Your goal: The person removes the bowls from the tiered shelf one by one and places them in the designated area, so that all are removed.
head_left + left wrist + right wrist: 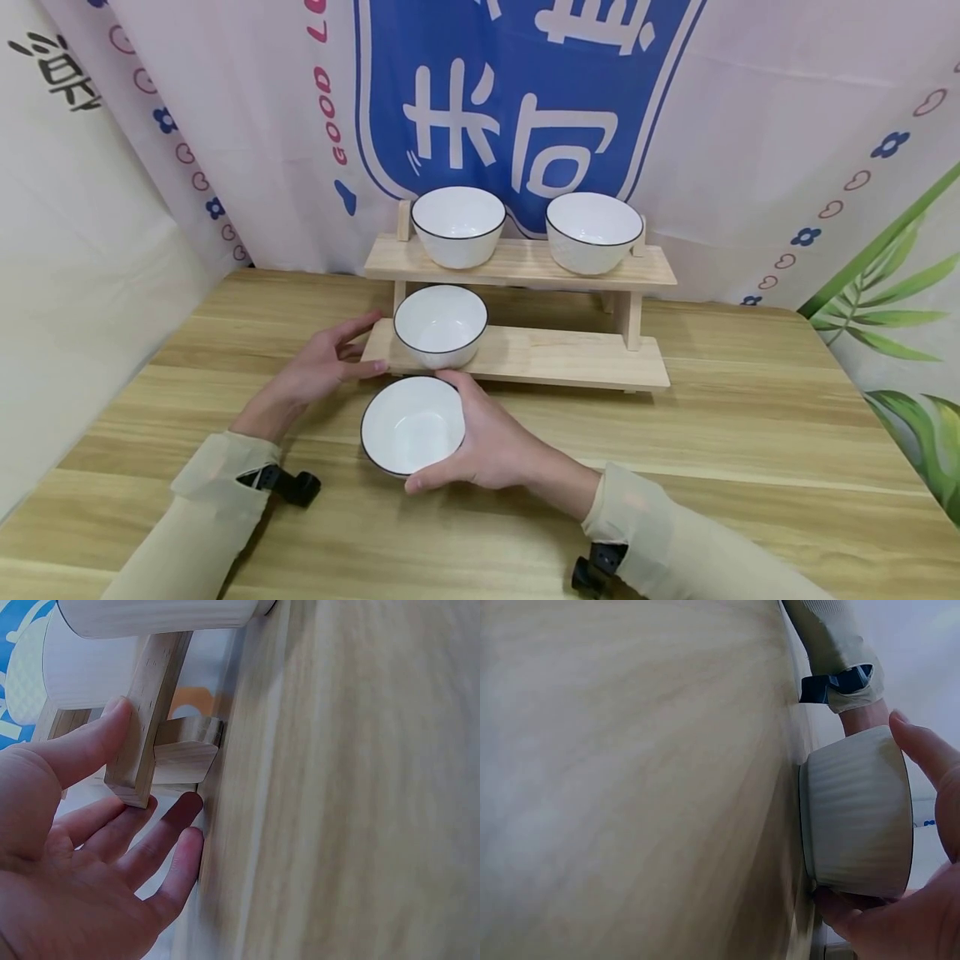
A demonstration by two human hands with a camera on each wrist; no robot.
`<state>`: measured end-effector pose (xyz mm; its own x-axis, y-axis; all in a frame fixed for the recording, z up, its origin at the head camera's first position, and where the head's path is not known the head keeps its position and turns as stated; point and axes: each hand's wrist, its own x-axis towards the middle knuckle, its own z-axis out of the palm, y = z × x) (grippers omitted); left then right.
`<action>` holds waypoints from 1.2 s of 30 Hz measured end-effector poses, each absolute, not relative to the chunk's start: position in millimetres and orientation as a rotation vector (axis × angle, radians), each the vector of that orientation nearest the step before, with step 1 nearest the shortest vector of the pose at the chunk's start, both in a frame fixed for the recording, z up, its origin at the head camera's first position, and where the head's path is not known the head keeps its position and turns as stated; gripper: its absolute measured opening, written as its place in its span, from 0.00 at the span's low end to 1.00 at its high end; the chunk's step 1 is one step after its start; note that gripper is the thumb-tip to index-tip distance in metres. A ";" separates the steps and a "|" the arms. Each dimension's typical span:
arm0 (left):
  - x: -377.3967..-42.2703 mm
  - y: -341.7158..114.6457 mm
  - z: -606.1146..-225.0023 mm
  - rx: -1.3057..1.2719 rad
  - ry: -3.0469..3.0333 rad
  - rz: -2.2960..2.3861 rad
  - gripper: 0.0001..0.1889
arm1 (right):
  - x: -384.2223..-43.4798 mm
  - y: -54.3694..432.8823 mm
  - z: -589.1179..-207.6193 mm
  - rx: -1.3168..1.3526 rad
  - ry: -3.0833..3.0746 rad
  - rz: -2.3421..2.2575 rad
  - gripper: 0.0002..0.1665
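My right hand (491,442) grips a white bowl (412,427) with a thin dark rim, thumb at the near side and fingers round the far side. This bowl is in front of the two-tier wooden rack (570,358), low over the tabletop; its ribbed outer wall (859,814) shows in the right wrist view. At the left end of the rack's lower shelf, my left hand (318,367) holds the board, thumb along one edge (139,750) and fingertips at the other. A second white bowl (441,327) stands on that shelf, close to the left hand.
Two more matching bowls stand on the upper shelf, one on the left (459,227) and one on the right (594,233). The rack rests on a wood-grain table (750,433). Behind it hangs a printed curtain (285,167) with a blue panel.
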<state>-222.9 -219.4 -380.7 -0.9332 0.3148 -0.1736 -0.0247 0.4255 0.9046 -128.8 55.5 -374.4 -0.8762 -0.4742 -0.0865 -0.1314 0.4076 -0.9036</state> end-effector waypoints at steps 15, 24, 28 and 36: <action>-222.7 -221.6 -381.4 0.230 2.364 1.506 0.49 | -129.6 76.2 -363.8 -0.514 2.334 -1.588 0.62; -223.5 -220.8 -381.8 0.222 2.362 1.504 0.49 | -129.2 88.2 -351.6 -0.493 2.358 -1.654 0.56; -223.6 -220.3 -381.7 0.223 2.362 1.501 0.49 | -130.5 92.3 -347.8 -0.507 2.370 -1.690 0.53; -224.0 -221.1 -381.8 0.211 2.360 1.500 0.48 | -134.3 97.4 -341.5 -0.540 2.391 -1.761 0.48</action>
<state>-224.0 -221.1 -381.8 -0.9327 0.3001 -0.2002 -0.0540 0.4326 0.9000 -134.3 97.4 -341.5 -0.9286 -0.3544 0.1102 -0.2104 0.2579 -0.9430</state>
